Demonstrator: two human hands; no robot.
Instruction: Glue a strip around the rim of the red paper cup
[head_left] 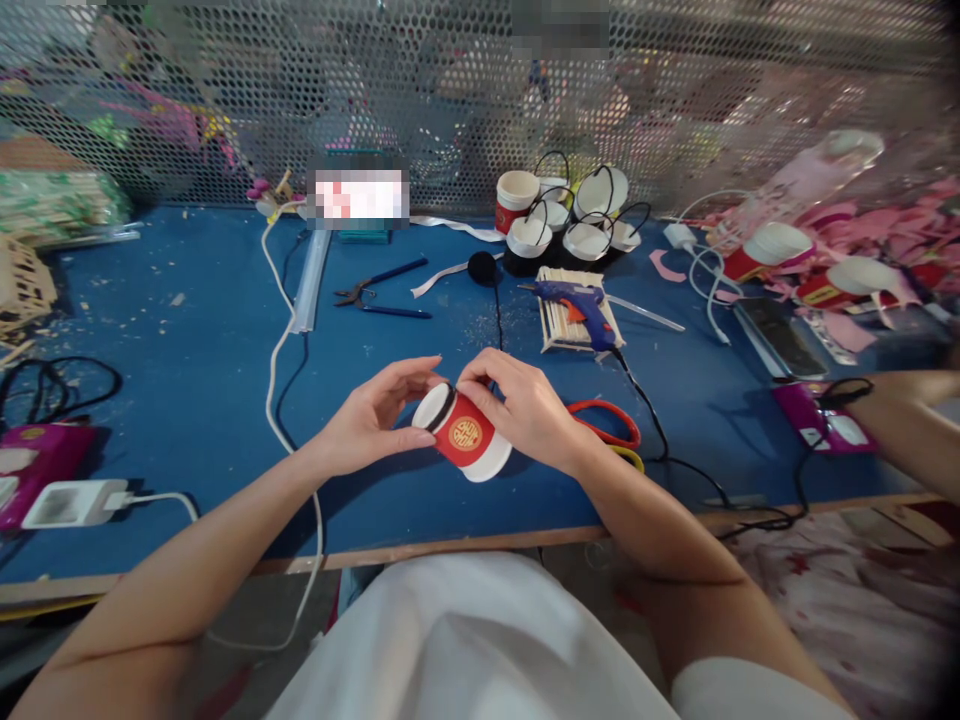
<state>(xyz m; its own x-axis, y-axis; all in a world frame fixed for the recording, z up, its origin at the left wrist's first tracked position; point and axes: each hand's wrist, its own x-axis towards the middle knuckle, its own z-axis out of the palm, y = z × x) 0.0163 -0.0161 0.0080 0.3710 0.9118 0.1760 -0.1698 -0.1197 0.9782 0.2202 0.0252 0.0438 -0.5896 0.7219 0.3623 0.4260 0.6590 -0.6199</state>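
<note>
Item one: red-and-white cup point(466, 440), single, tilted, raised just above the blue desk point(202, 340) near its front edge. All clock positions take this cup as centre, twelve towards the mesh screen point(450, 110).

Done: red wrap point(487, 436) around your cup's middle, gold emblem point(466, 433) facing you; black band point(446, 407) around the ten o'clock end. Whether that end is mouth or base, you cannot quite tell from this angle.

Outstanding, in judgement: the band looks in progress, about midway. A black strand point(498, 312) runs from the black roll point(482, 268) at twelve and passes out of sight behind your right hand point(525, 408), with no cut end showing. Your cup shows no black loop, whereas several in the cup cluster point(551, 218) at one o'clock carry them.

Fingers, left hand point(367, 425): at nine o'clock, grasping the banded end, thumb on the near side, the others curled beyond. Fingers, right hand: at two o'clock, pinching the cup's upper edge just beside the band. Your cup thus lies between both sets, touching each.

Also on the desk: pliers point(367, 292), eleven o'clock, handles spread; blue glue gun point(585, 308), two o'clock, resting on a stick mat point(553, 335); orange handle point(626, 422), three o'clock.
</note>
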